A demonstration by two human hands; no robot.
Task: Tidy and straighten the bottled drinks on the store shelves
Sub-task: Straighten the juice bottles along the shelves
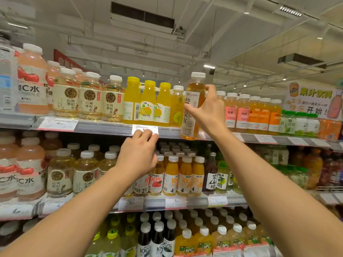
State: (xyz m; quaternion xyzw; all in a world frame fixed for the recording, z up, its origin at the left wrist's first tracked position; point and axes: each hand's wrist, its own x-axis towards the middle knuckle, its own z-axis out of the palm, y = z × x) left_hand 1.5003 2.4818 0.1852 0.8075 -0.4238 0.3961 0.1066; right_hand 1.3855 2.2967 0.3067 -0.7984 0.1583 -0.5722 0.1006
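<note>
our right hand (207, 108) grips the amber tea bottle (193, 106) upright at centre frame, just proud of the top shelf (104, 125); its gap lies straight behind. our left hand (139, 154) pinches the price tag (144, 129), lower left.

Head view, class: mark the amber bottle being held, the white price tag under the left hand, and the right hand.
amber bottle (193, 101), head view, on its label.
white price tag (142, 129), head view, upper edge.
right hand (207, 108), head view, back of hand.
</note>
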